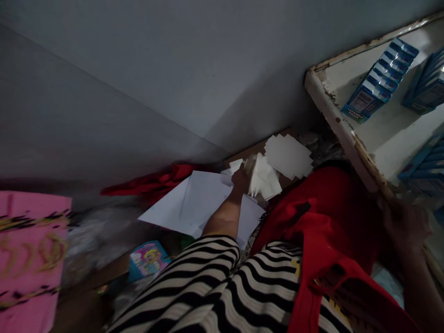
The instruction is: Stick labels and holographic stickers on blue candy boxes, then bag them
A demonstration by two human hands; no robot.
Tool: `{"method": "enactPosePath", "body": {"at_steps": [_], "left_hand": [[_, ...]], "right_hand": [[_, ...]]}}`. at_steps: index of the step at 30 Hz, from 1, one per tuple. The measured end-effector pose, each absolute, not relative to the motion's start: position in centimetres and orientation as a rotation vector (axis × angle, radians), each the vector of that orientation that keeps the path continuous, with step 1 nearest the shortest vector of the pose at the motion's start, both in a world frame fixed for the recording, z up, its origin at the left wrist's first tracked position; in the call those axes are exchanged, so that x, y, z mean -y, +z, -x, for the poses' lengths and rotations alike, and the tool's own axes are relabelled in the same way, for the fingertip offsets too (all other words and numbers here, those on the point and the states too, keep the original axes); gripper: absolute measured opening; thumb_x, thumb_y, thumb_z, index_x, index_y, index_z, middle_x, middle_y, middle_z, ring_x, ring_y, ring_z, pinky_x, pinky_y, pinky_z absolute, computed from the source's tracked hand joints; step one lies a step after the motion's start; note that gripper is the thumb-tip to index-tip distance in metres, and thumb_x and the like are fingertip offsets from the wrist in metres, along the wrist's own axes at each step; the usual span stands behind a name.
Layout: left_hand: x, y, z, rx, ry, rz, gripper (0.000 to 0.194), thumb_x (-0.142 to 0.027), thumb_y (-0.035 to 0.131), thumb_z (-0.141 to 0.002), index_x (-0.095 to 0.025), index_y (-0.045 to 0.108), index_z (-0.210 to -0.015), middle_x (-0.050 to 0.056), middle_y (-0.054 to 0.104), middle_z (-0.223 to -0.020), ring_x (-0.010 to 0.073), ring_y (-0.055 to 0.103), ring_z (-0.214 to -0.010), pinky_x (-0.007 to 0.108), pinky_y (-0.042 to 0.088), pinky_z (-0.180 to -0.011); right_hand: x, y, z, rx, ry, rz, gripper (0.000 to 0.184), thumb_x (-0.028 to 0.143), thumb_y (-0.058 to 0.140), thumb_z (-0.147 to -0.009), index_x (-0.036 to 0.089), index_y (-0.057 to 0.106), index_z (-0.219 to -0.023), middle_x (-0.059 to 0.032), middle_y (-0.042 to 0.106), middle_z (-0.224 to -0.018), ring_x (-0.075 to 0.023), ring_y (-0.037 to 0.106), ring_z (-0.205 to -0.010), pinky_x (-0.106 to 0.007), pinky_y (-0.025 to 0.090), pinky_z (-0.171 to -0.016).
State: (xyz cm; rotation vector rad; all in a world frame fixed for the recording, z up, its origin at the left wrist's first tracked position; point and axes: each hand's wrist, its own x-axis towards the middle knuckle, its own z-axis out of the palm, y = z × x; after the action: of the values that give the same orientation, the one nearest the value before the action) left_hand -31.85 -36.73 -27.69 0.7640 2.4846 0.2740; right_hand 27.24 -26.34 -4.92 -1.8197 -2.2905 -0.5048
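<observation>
My left hand (pixel 239 176) reaches down into a pile by the wall. Its fingers are closed at the edge of a crumpled white sheet (pixel 266 178), paper or thin plastic, and are partly blurred. Beneath my forearm lie large flat white sheets (pixel 204 194). Beyond the crumpled sheet sits a stack of white cards with a stepped outline (pixel 289 155), resting on brown cardboard. On the right, my right hand (pixel 407 226) is closed around the worn, chipped rim of a white wooden tray or shelf (pixel 364 157); it looks dark and soft-edged.
Blue candy boxes (pixel 381 81) stand in rows on the white shelf. Red cloth (pixel 333 212) lies beside my striped clothing. To the left are a pink sign (pixel 31 259), clear plastic wrapping (pixel 100 236) and a blue box with a cartoon figure (pixel 149 260). A grey wall (pixel 156 69) rises behind.
</observation>
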Motion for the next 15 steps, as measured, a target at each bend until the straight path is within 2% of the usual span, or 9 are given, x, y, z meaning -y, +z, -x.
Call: {"method": "enactPosePath", "body": {"at_steps": [2,4,8,11,15], "left_hand": [[36.9,-27.9,31.6,-2.518,0.265,-0.779,0.063,-0.019,0.053,-0.102,-0.018,0.045,-0.165,0.018,0.071,-0.126,0.0268,0.068,-0.103,0.033,0.043,-0.083],[37.1,-28.0,31.3,-2.533,0.269,-0.783,0.059,-0.016,0.053,-0.102,-0.015,0.049,-0.161,0.018,0.072,-0.123,0.0271,0.068,-0.104,0.034,0.043,-0.084],[37.7,-27.8,30.8,-2.577,0.297,-0.73,0.04,-0.013,0.049,-0.101,-0.014,0.068,-0.136,0.018,0.075,-0.113,0.0295,0.069,-0.104,0.037,0.044,-0.087],[38.5,-27.5,31.3,-2.632,0.353,-0.639,0.036,-0.013,0.046,-0.101,-0.015,0.07,-0.128,0.018,0.076,-0.116,0.0294,0.068,-0.109,0.036,0.046,-0.09],[39.1,-26.2,33.7,-2.671,0.428,-0.479,0.03,-0.01,0.049,-0.096,-0.013,0.072,-0.114,0.017,0.076,-0.111,0.0279,0.067,-0.108,0.035,0.048,-0.091]], "right_hand": [[26.3,-4.9,-27.1,2.299,-0.559,1.781,0.05,0.068,0.069,-0.09,0.02,0.077,-0.098,-0.0161,0.073,-0.087,-0.0362,0.072,-0.09,-0.042,0.048,-0.074],[26.2,-4.9,-27.0,2.303,-0.633,1.742,0.051,0.069,0.069,-0.09,0.019,0.077,-0.095,-0.0154,0.073,-0.085,-0.0345,0.071,-0.087,-0.04,0.046,-0.071],[26.3,-5.1,-26.8,2.289,-0.661,1.735,0.052,0.07,0.07,-0.089,0.02,0.077,-0.095,-0.014,0.072,-0.082,-0.0329,0.07,-0.085,-0.039,0.045,-0.071],[26.5,-5.1,-26.6,2.266,-0.599,1.815,0.053,0.073,0.068,-0.089,0.021,0.077,-0.095,-0.0161,0.071,-0.086,-0.0346,0.069,-0.089,-0.041,0.046,-0.073],[26.5,-5.2,-26.5,2.258,-0.488,1.913,0.053,0.073,0.067,-0.089,0.022,0.076,-0.1,-0.0204,0.07,-0.091,-0.0383,0.069,-0.097,-0.045,0.046,-0.075]]}}
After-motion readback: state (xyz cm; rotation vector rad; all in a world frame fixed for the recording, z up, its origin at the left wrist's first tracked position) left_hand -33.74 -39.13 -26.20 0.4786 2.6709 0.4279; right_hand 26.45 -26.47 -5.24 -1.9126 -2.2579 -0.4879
